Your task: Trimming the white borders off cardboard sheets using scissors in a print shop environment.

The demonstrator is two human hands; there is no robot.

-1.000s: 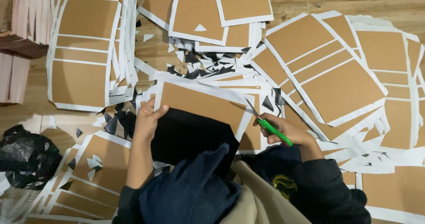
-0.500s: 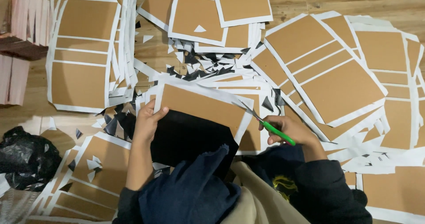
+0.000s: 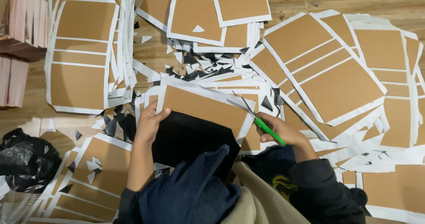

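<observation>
Centrally, the left hand (image 3: 149, 122) clamps the left edge of a brown cardboard panel (image 3: 201, 109) with a white paper border, thumb on top and fingers curled under, so it is closed on the sheet. The right hand (image 3: 283, 133) is wrapped around green-handled scissors (image 3: 259, 120) (blades narrowly parted, tips pointing toward the upper left) at the panel's right corner, just touching its white border. A black sheet (image 3: 190, 140) lies under the panel's lower edge, between both hands. Black and white triangular offcuts (image 3: 195, 67) lie scattered above, among stacks of similar panels (image 3: 84, 51).
</observation>
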